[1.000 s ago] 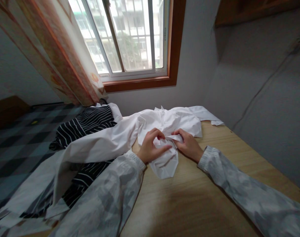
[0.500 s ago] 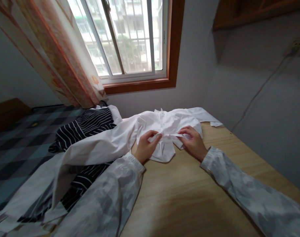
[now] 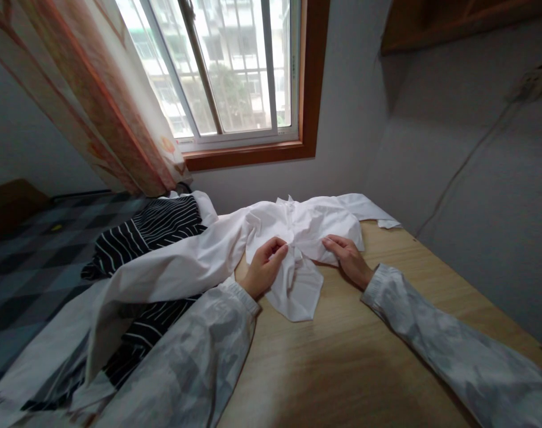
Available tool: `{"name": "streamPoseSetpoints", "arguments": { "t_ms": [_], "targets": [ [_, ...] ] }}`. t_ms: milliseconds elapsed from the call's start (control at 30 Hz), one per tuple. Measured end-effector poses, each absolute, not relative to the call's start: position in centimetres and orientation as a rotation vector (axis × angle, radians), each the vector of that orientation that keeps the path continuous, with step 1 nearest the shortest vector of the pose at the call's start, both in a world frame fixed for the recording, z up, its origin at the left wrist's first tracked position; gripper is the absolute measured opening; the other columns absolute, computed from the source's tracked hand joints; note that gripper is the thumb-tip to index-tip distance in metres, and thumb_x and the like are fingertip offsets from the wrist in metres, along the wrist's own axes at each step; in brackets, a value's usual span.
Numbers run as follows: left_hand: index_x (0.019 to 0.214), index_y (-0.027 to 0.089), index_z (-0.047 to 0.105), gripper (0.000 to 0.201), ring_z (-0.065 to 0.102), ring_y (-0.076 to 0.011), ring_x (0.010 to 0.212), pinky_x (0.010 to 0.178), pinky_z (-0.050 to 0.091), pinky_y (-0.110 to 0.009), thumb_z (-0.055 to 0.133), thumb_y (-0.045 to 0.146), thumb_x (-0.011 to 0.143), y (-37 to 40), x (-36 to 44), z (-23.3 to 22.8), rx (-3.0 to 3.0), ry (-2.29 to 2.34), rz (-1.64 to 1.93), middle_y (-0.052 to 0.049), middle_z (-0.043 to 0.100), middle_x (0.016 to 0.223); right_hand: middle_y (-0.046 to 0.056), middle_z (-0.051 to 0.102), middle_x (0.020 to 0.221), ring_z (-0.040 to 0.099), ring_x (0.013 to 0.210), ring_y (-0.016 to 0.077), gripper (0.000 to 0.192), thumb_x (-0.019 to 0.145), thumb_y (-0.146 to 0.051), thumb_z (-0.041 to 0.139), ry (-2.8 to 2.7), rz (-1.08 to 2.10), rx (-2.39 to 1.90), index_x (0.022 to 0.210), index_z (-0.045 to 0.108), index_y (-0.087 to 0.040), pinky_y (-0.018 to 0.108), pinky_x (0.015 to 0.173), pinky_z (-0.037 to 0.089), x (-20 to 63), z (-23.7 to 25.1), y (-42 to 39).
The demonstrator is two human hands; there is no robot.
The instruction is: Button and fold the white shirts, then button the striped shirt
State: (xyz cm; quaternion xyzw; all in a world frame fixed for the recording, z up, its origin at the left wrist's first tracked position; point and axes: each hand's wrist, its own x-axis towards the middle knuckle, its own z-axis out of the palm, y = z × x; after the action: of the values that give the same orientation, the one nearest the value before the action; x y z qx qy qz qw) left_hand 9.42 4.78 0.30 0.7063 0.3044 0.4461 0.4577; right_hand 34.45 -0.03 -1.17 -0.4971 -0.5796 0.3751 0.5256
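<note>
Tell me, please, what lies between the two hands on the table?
Head view: a bunched fold of the white shirt lies between left hand and right hand.

I am finding no readable text, label, brand, number or sign anywhere. I am checking the white shirt, the striped cloth, the curtain and the window; all are showing plain or patterned surfaces only.

White shirt on wooden table
</note>
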Motion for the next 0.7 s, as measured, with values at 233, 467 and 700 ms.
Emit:
{"name": "streamPoseSetpoints", "arguments": {
  "t_ms": [233, 467, 700],
  "targets": [
    [0.081, 0.021, 0.058, 0.045, 0.04, -0.0119, 0.064, 0.059, 0.033, -0.025, 0.066, 0.061, 0.1, 4.3, 9.6, 0.9, 1.715, 0.897, 1.126, 0.005, 0.045, 0.068, 0.001, 0.064, 0.088, 0.059, 0.081, 0.0209, 0.017, 0.08, -0.029, 0.07, -1.577, 0.374, -1.34, 0.093, 0.06, -0.024, 0.034, 0.078, 0.048, 34.3, -1.5, 0.1],
    [0.082, 0.021, 0.062, 0.041, 0.057, -0.0154, 0.072, 0.068, 0.043, -0.027, 0.082, 0.056, 0.088, 3.7, 9.8, 1.9, 1.681, 0.919, 1.161, 0.001, 0.064, 0.077, 0.005, 0.076, 0.086, 0.066, 0.079, 0.0218, 0.023, 0.087, -0.044, 0.077, -1.604, 0.555, -1.385, 0.089, 0.078, -0.021, 0.036, 0.075, 0.052, 37.6, 2.0, 0.5],
    [0.086, 0.022, 0.063, 0.032, 0.058, -0.016, 0.073, 0.068, 0.043, -0.027, 0.08, 0.049, 0.089, 3.7, 9.6, 1.5, 1.705, 0.921, 1.168, 0.002, 0.064, 0.077, 0.008, 0.081, 0.095, 0.071, 0.084, 0.023, 0.045, 0.075, -0.06, 0.09, -1.541, 0.94, -1.255, 0.095, 0.082, -0.021, 0.037, 0.076, 0.058, 39.5, 4.9, 1.3]
  ]
}}
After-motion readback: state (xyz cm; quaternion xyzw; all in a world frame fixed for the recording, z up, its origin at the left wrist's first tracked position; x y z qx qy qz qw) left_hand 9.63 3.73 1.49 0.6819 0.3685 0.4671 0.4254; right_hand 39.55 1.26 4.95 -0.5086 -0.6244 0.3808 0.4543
